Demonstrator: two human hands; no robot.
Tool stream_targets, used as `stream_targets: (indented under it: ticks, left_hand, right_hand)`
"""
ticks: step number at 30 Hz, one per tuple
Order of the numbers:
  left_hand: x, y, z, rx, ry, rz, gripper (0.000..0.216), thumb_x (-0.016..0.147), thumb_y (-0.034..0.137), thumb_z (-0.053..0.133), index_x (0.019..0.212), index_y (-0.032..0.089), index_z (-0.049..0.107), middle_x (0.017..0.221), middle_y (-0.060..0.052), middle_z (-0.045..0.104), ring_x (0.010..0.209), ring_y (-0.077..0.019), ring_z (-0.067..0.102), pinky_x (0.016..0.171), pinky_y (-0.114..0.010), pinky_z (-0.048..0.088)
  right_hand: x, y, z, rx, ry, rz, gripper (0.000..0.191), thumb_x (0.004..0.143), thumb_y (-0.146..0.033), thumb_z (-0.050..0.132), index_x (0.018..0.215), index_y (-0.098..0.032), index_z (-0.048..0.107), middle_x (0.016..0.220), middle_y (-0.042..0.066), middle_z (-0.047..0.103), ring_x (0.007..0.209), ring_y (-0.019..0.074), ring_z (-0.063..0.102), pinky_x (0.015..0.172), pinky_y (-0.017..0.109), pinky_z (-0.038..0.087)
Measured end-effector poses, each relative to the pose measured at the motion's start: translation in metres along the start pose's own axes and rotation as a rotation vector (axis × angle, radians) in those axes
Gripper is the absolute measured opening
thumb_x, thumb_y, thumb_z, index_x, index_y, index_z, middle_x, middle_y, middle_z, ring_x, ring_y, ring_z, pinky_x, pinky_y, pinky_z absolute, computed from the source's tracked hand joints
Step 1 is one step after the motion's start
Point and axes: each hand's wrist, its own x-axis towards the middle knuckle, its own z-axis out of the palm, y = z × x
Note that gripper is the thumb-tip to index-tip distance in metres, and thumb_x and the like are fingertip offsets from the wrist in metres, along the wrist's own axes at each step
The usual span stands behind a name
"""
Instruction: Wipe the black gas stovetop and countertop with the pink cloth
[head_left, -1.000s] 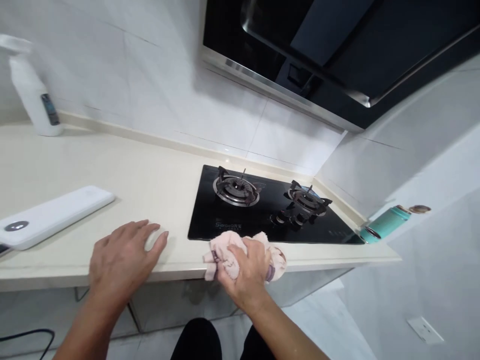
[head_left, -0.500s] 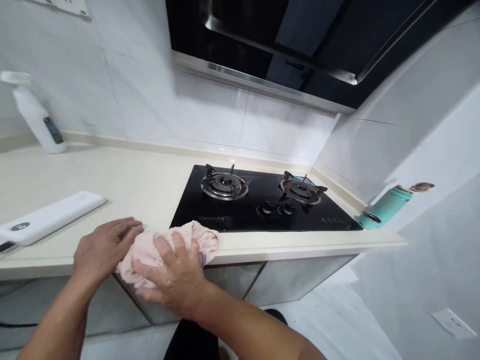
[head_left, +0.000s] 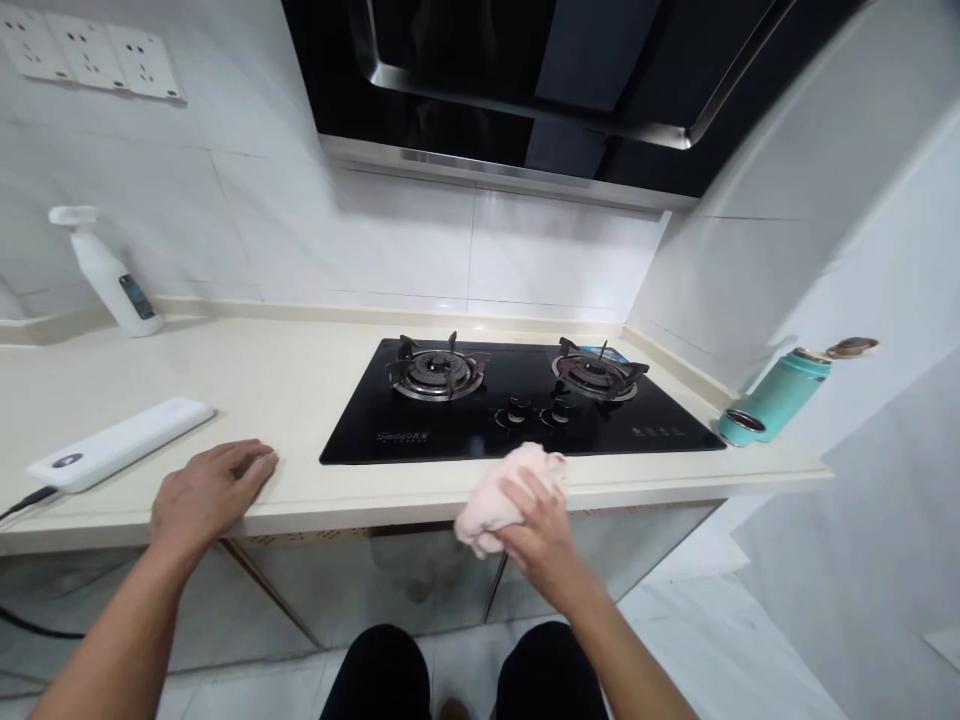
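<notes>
Cloth (head_left: pixel 489 508) bunched under right hand (head_left: pixel 549 540), bulging leftward; grip clamped on it at front edge of counter (head_left: pixel 360 492).

The cream counter (head_left: pixel 285 370), with a raised strip (head_left: pixel 337 310) along its back, has the stove (head_left: pixel 517 370) set into its top. Left of the stove, toward the back, stands a bottle (head_left: pixel 112 278) (a white spray one, with a dark label (head_left: pixel 137 297)). Nearer the front on that side lies a white bar (head_left: pixel 131 442), a black cable (head_left: pixel 30 500) at one end; between bar and stove rests the left hand (head_left: pixel 202 490). In front of the stove, the cloth (head_left: pixel 495 502) overlaps the counter's edge under the right hand (head_left: pixel 541 530). Right of the stove stand a green flask (head_left: pixel 786 395), lid (head_left: pixel 853 347) up, and a cup (head_left: pixel 741 428).
</notes>
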Motion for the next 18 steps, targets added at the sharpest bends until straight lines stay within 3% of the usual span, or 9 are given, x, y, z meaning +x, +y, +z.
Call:
stream_targets:
  ticks: [5, 9, 11, 14, 18]
  left_hand:
    - [0.002, -0.001, 0.001, -0.006, -0.01, 0.002, 0.05, 0.098, 0.057, 0.045, 0.121, 0.026, 0.077, 0.143, -0.002, 0.072, 0.118, -0.0287, 0.067, 0.098, -0.039, 0.05]
    - [0.003, -0.005, 0.006, -0.04, 0.034, 0.033, 0.048, 0.096, 0.055, 0.049, 0.119, 0.025, 0.079, 0.142, -0.003, 0.073, 0.123, -0.03, 0.067, 0.1, -0.04, 0.051]
    - [0.003, -0.007, 0.009, -0.052, 0.056, 0.042, 0.048, 0.096, 0.053, 0.048, 0.118, 0.024, 0.079, 0.141, -0.005, 0.074, 0.126, -0.0317, 0.067, 0.102, -0.042, 0.05]
    - [0.003, -0.009, 0.009, -0.091, 0.085, 0.05, 0.048, 0.094, 0.052, 0.05, 0.117, 0.022, 0.08, 0.139, -0.008, 0.075, 0.128, -0.0348, 0.067, 0.104, -0.045, 0.05]
    - [-0.005, 0.002, 0.009, -0.322, 0.149, -0.01, 0.047, 0.09, 0.054, 0.053, 0.112, 0.021, 0.079, 0.139, -0.011, 0.074, 0.127, -0.0364, 0.067, 0.106, -0.048, 0.051]
  right_hand:
    - [-0.055, 0.072, -0.067, -0.2, -0.101, 0.161, 0.024, 0.093, -0.008, 0.062, 0.092, -0.027, 0.077, 0.148, 0.007, 0.06, 0.152, 0.0334, 0.04, 0.113, 0.054, 0.043]
    - [-0.082, 0.1, -0.108, -0.26, -0.029, 0.434, 0.021, 0.088, -0.016, 0.06, 0.084, -0.025, 0.078, 0.143, 0.013, 0.058, 0.137, 0.0355, 0.053, 0.109, 0.056, 0.047]
    - [-0.088, 0.095, -0.118, -0.172, 0.049, 0.636, 0.016, 0.084, -0.025, 0.062, 0.081, -0.025, 0.078, 0.141, 0.014, 0.057, 0.127, 0.0357, 0.059, 0.103, 0.054, 0.052]
    - [-0.082, 0.066, -0.118, 0.131, 0.101, 0.95, 0.015, 0.079, -0.036, 0.065, 0.083, -0.025, 0.076, 0.13, 0.011, 0.062, 0.114, 0.0328, 0.066, 0.09, 0.044, 0.058]
    - [-0.033, 0.013, -0.09, 0.696, 0.095, 1.081, 0.025, 0.079, -0.044, 0.073, 0.091, -0.023, 0.07, 0.103, 0.005, 0.069, 0.085, 0.023, 0.067, 0.07, 0.031, 0.056]
